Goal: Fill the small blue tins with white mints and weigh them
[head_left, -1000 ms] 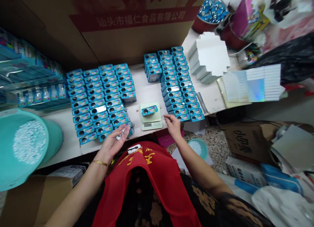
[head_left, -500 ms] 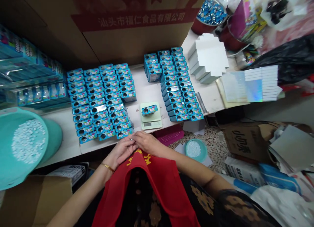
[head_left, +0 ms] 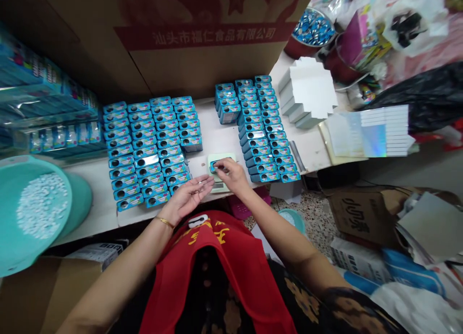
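Observation:
A small blue tin (head_left: 216,165) with a round hole in its lid lies on a pale green scale (head_left: 221,171) at the table's front edge. My right hand (head_left: 231,172) is over the tin, fingertips pinched at its hole; what they pinch is too small to see. My left hand (head_left: 188,198) is held palm up just left of the scale, fingers loosely cupped, with a few small white pellets in it. Many more blue tins stand in rows to the left (head_left: 148,151) and to the right (head_left: 265,131) of the scale.
A teal basin (head_left: 10,257) holding white pellets sits at the left. A big cardboard box (head_left: 202,45) stands behind the tins. White folded cartons (head_left: 311,90) and shiny card stacks (head_left: 376,131) lie on the right. A smaller teal bowl (head_left: 294,218) and boxes are on the floor.
My right hand went from the table's right side to my left palm, then up to the tin on the scale. My left hand stayed near the table edge, palm up.

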`<state>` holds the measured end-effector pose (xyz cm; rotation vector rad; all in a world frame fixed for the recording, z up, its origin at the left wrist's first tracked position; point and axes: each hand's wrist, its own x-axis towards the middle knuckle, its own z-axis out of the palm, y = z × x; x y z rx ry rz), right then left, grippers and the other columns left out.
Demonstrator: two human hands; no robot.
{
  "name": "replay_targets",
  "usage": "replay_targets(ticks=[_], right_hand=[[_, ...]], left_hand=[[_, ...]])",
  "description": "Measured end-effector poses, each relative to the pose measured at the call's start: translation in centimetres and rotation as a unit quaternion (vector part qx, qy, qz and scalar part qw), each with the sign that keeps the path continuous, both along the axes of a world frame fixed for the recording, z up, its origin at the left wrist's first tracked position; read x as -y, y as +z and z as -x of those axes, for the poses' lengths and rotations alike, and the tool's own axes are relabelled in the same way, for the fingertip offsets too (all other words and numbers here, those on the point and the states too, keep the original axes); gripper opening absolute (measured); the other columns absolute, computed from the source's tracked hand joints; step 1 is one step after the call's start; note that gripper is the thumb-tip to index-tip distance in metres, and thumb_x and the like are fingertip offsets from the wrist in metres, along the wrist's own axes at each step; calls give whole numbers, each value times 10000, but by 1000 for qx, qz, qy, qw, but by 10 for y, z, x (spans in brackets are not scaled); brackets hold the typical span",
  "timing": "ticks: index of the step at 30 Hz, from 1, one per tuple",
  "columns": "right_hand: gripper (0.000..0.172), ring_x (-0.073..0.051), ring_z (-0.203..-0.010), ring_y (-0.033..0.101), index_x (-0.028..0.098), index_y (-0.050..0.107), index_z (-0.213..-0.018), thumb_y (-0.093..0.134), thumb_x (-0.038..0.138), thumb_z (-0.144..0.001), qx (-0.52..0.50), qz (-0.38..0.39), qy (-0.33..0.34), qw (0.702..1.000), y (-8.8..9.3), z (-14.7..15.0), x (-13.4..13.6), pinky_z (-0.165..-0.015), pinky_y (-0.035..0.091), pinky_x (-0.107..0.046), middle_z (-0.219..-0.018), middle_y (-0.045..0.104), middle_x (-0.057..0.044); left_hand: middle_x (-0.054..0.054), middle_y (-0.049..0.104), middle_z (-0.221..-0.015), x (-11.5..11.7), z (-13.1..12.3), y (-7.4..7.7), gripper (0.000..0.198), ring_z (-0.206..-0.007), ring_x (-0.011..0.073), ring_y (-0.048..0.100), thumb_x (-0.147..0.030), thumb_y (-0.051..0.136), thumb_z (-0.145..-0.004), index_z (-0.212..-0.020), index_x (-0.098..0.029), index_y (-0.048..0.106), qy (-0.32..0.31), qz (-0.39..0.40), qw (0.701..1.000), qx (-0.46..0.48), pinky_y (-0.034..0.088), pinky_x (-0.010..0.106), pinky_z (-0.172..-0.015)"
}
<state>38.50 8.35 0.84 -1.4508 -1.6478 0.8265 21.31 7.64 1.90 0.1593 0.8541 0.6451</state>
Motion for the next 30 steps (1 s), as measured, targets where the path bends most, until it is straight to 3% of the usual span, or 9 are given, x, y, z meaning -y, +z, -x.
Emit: replay_targets(ticks=[4,7,9,12,14,17,24,30], right_hand=[[149,-136,-770,567,153,619,-853,506,118,-761,24,12,-24,999,-9,-12,-15,-692,464,-246,-838,604,-51],[186,-149,-852,562,172,611,-894,451,133,-807,38,7,-55,998,-4,-10,-2,-743,462,-272,-902,606,-59],[207,-151,-896,551,183,599,-938,422,146,-837,44,-4,-11,999,3,1,17,-780,458,-285,-930,604,-59],[227,-160,-948,520,190,558,-1044,449,170,-846,103,-19,158,982,12,28,48,-840,438,-308,-992,589,-63],[265,-166,-939,506,189,518,-1103,481,185,-841,165,-4,231,959,12,44,62,-824,441,-301,-1012,571,-64],[264,-153,-906,494,193,493,-1119,472,198,-856,202,14,253,946,4,56,70,-786,446,-267,-989,557,-45],[157,-158,-839,471,152,552,-976,437,174,-872,240,-41,293,925,-1,59,65,-733,442,-269,-954,554,-54],[150,-156,-820,473,172,563,-962,449,215,-873,226,-28,285,931,-5,62,70,-703,436,-268,-920,561,-46]], left_hand=[[181,611,-1097,5,7,-1,322,-1087,248,536,17,508,-732,-1039,-54,573,13,26,999,-14,431,332,-942],[186,615,-1084,14,12,-1,354,-1067,243,551,13,490,-739,-1079,-58,557,27,52,998,-18,448,331,-921],[172,640,-1022,21,15,-1,317,-1007,229,588,-9,482,-758,-1060,-62,565,39,77,996,-15,464,335,-896],[103,668,-824,32,16,-2,194,-797,164,642,-45,444,-805,-917,-81,598,65,129,989,-17,502,302,-811],[66,651,-739,40,18,-2,192,-698,126,630,-68,404,-838,-819,-98,592,75,169,983,-20,511,265,-751],[41,624,-686,47,23,-2,224,-647,108,608,-142,384,-874,-757,-114,573,83,200,976,4,509,239,-699],[15,599,-654,47,27,3,243,-620,101,592,-191,372,-890,-752,-133,564,83,186,979,13,504,247,-698],[15,601,-657,48,25,6,165,-611,108,597,-173,449,-856,-766,-133,581,51,184,981,-9,514,255,-687]])
